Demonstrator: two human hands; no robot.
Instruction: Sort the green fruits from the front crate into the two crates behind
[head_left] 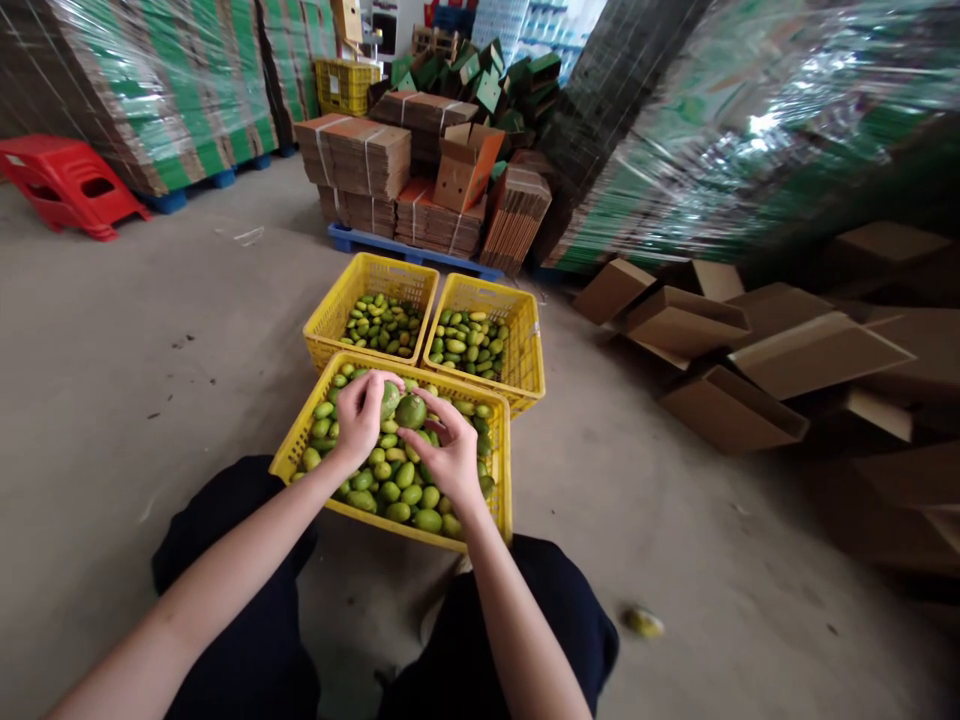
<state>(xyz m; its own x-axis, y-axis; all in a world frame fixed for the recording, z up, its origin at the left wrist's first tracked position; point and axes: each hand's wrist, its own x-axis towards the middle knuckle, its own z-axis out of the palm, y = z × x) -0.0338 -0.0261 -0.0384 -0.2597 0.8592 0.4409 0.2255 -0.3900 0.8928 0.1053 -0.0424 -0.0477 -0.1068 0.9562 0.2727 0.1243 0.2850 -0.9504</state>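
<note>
Left hand (360,414) is cupping green fruit (390,400), right hand (452,456) is pinching second fruit (411,413) over front crate (502,490); likely inspecting, next move needing steady grips.

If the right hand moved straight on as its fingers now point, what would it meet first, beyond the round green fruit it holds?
Beyond the round green fruit, the right hand would probably first meet the second green fruit, partly covered by the left hand; depth is unclear from this single view.
</note>
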